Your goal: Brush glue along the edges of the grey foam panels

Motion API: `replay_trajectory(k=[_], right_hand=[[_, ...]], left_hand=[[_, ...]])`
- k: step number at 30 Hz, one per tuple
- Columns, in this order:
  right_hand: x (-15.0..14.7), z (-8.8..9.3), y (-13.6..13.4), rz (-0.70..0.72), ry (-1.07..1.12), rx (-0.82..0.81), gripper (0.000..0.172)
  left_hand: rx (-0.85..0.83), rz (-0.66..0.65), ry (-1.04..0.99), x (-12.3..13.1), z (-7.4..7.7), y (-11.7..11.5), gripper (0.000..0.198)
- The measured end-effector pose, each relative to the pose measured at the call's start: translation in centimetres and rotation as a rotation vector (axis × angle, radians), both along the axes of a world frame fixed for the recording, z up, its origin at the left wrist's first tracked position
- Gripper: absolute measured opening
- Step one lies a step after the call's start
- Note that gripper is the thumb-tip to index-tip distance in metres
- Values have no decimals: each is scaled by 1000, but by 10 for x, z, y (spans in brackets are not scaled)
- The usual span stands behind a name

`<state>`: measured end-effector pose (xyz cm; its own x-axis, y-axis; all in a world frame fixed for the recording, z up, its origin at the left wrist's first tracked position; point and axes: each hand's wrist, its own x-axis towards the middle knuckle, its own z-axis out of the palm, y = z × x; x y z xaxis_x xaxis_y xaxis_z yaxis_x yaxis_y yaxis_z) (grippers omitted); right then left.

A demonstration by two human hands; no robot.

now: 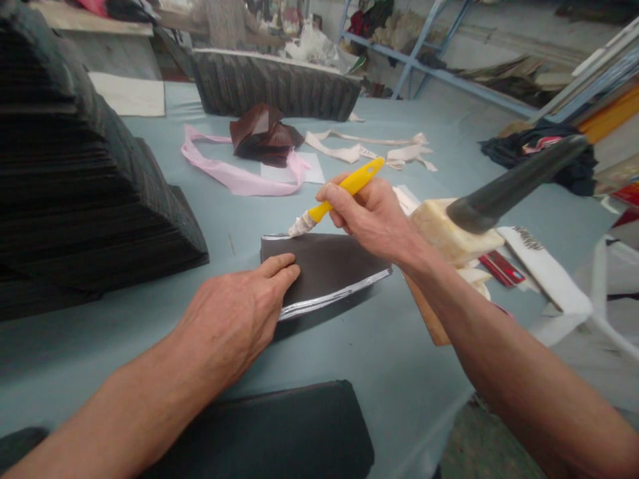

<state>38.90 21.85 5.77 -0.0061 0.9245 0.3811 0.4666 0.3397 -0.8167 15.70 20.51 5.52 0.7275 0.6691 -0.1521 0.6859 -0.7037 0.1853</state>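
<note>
A stack of dark flat pieces lies on the table, with a wet white coating along its near and far edges. My left hand presses on the stack's left part, its fingers stretched out flat and holding nothing. In my right hand is a yellow-handled paintbrush, gripped between thumb and fingers. White stuff coats its bristles, and their tip touches the stack's far left edge. Near my left forearm a dark padded block lies at the table's front, partly hidden by the arm.
Tall piles of black sheets rise at the left. A long row of dark pieces stands at the back. Pink strip, brown crumpled bag and pale scraps lie mid-table. Right of my wrist is a cream container with a black handle.
</note>
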Motion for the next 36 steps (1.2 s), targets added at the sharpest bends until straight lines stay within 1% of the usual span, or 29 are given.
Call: replay_trajectory(k=[5,9,12,15,22,26,29,33,36], right_hand=[[-17,-2,7,51,79,22,48],[-33,-7,16,97,85,12,52],[-36,-8,19,101,46,-9,54],[-31,-6,17,69,17,-12,54],[-13,-4,8,7,-14,-29,51],[-4,-4,2,-2,-26,-20,52],[4,-5,-2,-12,-35,-7,50],[15,-6,-7,-67,-64,-2,47],[22,-6,-10,-81,-63,-1,45]], left_hand=[[8,-10,70,0,1,-1,60],[-5,0,77,1,2,-2,59],[-16,8,88,2,4,-2,57],[-20,12,71,3,3,-2,57],[50,-16,13,-1,-4,-1,57],[31,1,23,-1,-3,-1,58],[9,11,18,0,-3,-1,59],[32,12,-12,-2,-7,0,59],[47,12,-32,-5,-10,0,58]])
